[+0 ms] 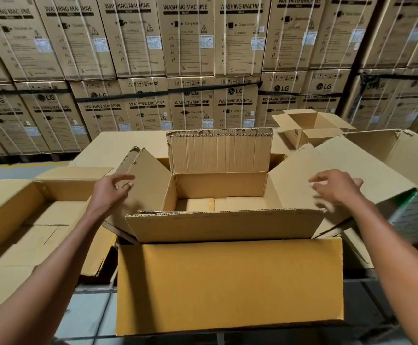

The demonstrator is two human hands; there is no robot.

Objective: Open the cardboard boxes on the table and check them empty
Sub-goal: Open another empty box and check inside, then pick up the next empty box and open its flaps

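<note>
A brown cardboard box (223, 185) stands in front of me with all its flaps spread open; its far flap stands upright and nothing lies on its bare bottom. My left hand (112, 190) hovers at the left side flap with fingers loosely curled and holds nothing. My right hand (335, 186) rests on the right side flap, fingers spread. The near flap (228, 282) hangs down toward me.
An open, bare box (28, 220) sits at the left, another large open box (389, 155) at the right, and a small open box (310, 128) at the back right. A wall of stacked washing-machine cartons (190, 58) rises behind the table.
</note>
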